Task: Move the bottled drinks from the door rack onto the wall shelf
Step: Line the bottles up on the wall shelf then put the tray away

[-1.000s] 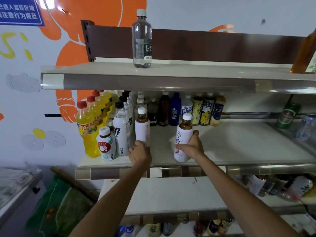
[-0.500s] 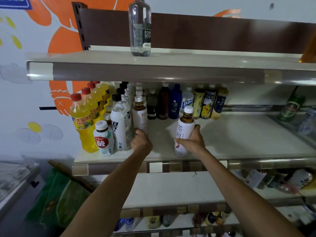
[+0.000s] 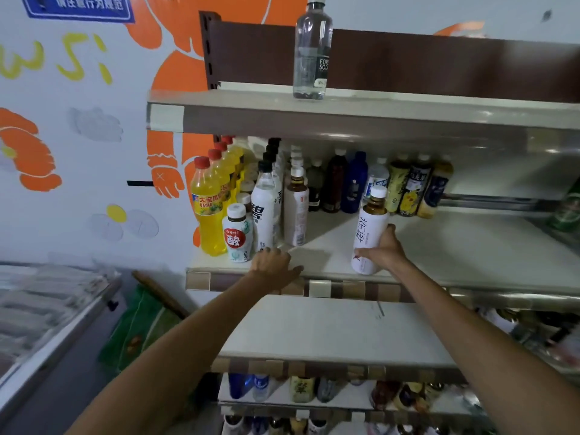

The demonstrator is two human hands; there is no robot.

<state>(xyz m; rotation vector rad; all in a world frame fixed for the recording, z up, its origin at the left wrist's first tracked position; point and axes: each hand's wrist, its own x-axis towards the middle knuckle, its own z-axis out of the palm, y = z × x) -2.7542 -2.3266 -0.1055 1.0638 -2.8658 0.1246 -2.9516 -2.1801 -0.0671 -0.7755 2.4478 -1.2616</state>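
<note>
White-sleeved tea bottle with a white cap [image 3: 369, 233] sits at the front of the beige middle wall shelf [image 3: 470, 246], top tilted slightly right. I see the right hand [image 3: 384, 254] wrapped round its lower half. Left hand [image 3: 273, 266] holds nothing, fingers loosely bent, resting on the shelf's front lip, just in front of another white-sleeved bottle [image 3: 295, 211] standing upright beside the black-capped row [image 3: 263, 211].

Right hand [image 3: 381, 254] grips bottle [image 3: 368, 227]; left hand [image 3: 273, 266] rests flat.
</note>
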